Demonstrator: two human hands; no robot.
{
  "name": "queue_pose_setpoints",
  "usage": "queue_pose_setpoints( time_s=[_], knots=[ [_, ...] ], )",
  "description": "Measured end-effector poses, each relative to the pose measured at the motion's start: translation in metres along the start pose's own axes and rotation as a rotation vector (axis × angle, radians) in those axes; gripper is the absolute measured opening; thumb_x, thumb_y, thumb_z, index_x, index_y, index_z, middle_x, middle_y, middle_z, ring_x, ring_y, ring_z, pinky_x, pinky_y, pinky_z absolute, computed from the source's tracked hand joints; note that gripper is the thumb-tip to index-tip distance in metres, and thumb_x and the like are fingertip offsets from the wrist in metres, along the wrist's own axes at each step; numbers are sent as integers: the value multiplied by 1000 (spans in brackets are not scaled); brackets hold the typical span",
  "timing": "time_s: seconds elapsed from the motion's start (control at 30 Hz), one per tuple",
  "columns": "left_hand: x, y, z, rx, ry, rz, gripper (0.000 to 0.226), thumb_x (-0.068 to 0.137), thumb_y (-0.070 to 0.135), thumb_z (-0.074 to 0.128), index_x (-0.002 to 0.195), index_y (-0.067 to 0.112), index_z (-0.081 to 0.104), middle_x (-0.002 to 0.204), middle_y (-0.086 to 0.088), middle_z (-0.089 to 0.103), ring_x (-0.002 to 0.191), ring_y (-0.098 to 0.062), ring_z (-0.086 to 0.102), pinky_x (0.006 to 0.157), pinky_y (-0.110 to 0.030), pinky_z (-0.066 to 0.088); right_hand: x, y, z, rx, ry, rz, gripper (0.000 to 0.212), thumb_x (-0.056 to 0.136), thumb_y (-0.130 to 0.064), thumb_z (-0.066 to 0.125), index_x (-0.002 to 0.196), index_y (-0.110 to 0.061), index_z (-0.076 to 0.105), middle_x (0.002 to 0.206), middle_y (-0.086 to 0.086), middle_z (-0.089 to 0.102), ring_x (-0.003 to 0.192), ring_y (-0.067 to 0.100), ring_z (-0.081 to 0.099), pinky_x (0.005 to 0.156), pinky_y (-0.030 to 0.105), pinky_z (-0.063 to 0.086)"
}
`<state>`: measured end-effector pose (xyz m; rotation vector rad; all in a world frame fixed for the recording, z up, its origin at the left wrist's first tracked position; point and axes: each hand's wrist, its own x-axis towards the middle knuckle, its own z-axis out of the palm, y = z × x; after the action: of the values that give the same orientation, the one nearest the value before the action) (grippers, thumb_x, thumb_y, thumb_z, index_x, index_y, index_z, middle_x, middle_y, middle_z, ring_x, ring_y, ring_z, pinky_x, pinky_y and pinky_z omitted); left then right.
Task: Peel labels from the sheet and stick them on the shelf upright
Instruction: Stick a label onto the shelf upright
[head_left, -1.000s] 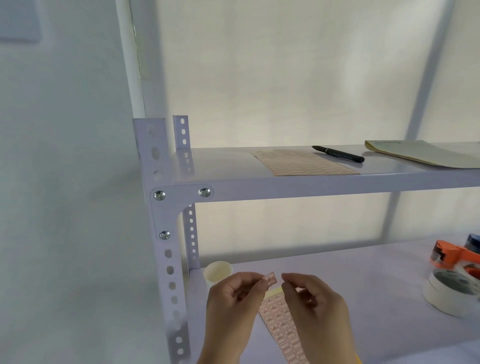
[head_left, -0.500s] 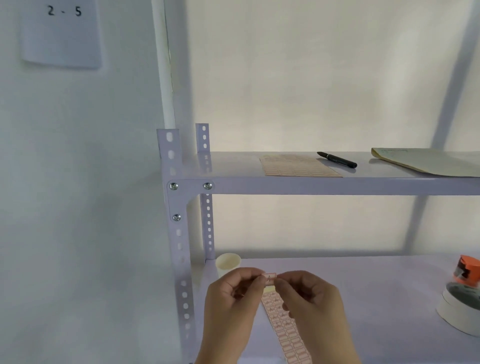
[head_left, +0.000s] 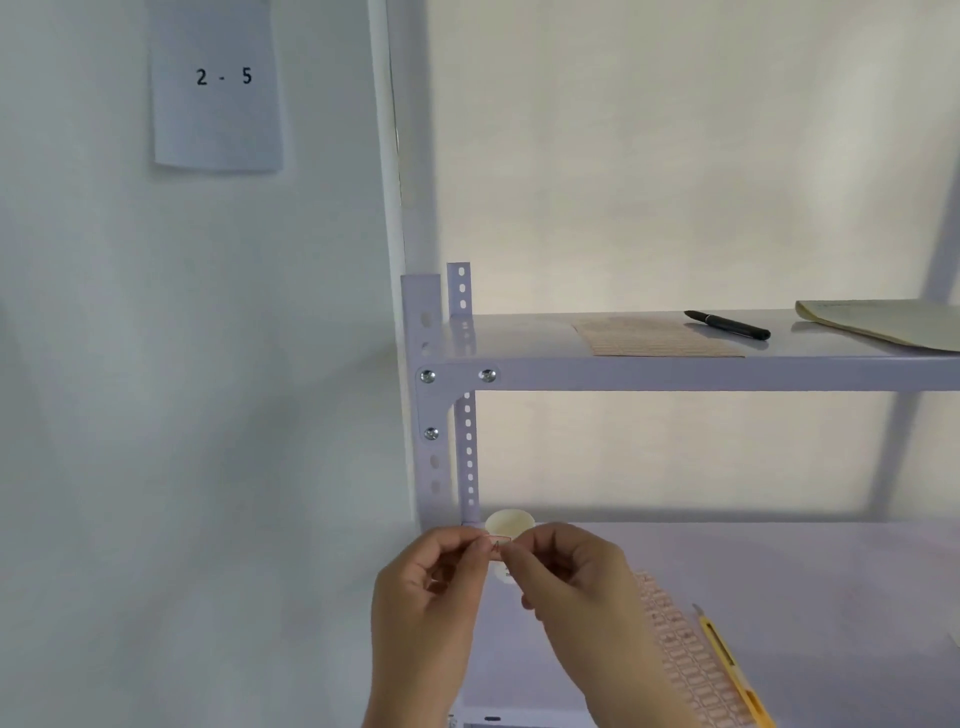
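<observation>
Since half a second ago the strip of labels has left the hands and now lies flat on the lower shelf board, and only a single peeled label (head_left: 500, 542) remains between the fingertips. The left hand (head_left: 431, 587) pinches its left end with thumb and forefinger closed on it; the right hand (head_left: 571, 577) pinches the right end the same way, so the small label is held level between them in front of a pale paper cup (head_left: 510, 525). The hands are just to the right of the perforated front upright (head_left: 430, 415), not touching it. The label strip (head_left: 685, 654) lies to the right of the right wrist, with a yellow utility knife (head_left: 727, 660) along its right edge. On the upper shelf (head_left: 675, 373) rest another label sheet (head_left: 654, 338), a black pen (head_left: 727, 325) and a yellowish pad (head_left: 883, 322). A paper sign reading "2 - 5" (head_left: 218, 88) hangs on the wall at upper left.
</observation>
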<state>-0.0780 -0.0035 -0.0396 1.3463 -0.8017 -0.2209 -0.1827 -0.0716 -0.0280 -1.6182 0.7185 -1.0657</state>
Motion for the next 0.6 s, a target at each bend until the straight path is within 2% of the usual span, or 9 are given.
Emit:
queue_pose_setpoints(
  time_s=[0.1, 0.13, 0.27, 0.4, 0.47, 0.6],
  knots=[
    [14, 0, -17, -29, 33, 29, 19, 85, 7, 73, 75, 22, 78, 75, 6, 81, 73, -9, 74, 69, -25, 57, 6, -9, 22, -1, 4, 0, 21, 82, -24, 74, 63, -15, 70, 51, -7, 57, 54, 16, 47, 54, 30, 39],
    [20, 0, -23, -35, 41, 36, 19, 85, 7, 74, 75, 23, 79, 76, 6, 81, 74, -11, 75, 70, -25, 58, 8, -12, 29, -8, 8, -2, 21, 83, -25, 73, 64, -15, 70, 52, -7, 57, 55, 16, 48, 54, 30, 39],
    [40, -1, -41, -42, 56, 68, 16, 83, 5, 76, 80, 20, 81, 76, 7, 82, 74, -8, 76, 66, -11, 56, 20, -20, 53, -69, 29, -18, 21, 86, -27, 70, 67, -16, 69, 51, -9, 59, 53, 12, 50, 52, 21, 41],
    [55, -6, -47, -26, 89, 63, 18, 80, 12, 81, 88, 28, 80, 74, 11, 80, 70, -3, 74, 66, -9, 55, 29, -22, 68, -124, 79, -45, 21, 87, -29, 68, 69, -19, 70, 50, -14, 60, 46, 5, 45, 50, 17, 37],
    [60, -6, -47, -12, 99, 84, 20, 79, 13, 82, 83, 32, 80, 74, 15, 79, 68, -1, 73, 68, -14, 57, 32, -21, 72, -143, 108, -64, 20, 87, -30, 67, 69, -21, 70, 54, -12, 63, 46, 5, 45, 50, 17, 38],
    [68, -4, -43, 47, 66, 149, 26, 80, 9, 79, 72, 33, 78, 69, 20, 77, 68, -2, 72, 61, -7, 51, 37, -22, 75, -206, 168, -116, 20, 88, -30, 67, 70, -22, 68, 64, -4, 70, 45, 4, 48, 47, 14, 41]
  ],
)
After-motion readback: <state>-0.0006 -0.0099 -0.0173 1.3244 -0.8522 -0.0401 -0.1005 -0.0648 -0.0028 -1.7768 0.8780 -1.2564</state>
